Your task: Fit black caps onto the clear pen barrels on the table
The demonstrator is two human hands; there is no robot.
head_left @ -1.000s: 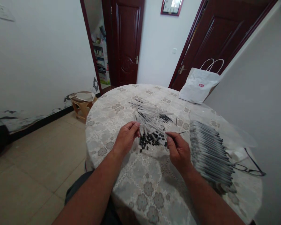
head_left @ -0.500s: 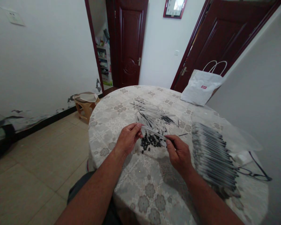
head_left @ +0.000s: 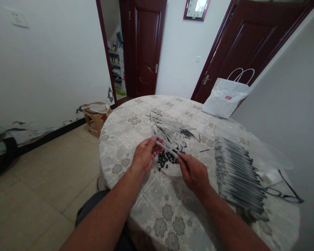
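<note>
A slim, pale pen (head_left: 166, 149) slants between my two hands above the table. My left hand (head_left: 146, 153) pinches its upper left end between thumb and fingers. At its other end, my right hand (head_left: 195, 171) is closed around the darker tip. Beneath the pen lies a heap of small black pen caps (head_left: 164, 159), partly covered by my hands. Just beyond are loose translucent pen barrels (head_left: 170, 134) and thin dark refills (head_left: 187, 133). To the right, a thick stack of pens (head_left: 239, 174) lies in neat rows.
A patterned cloth covers the round table (head_left: 120, 139). Eyeglasses (head_left: 284, 195) rest beside the stacked pens, near clear plastic film (head_left: 272, 151). A white paper bag (head_left: 225, 97) stands at the back right. On the floor at left is a stool (head_left: 95, 120).
My right hand has moved left, closer to my left hand, and less of the pen shows between them. My left hand has shifted slightly right.
</note>
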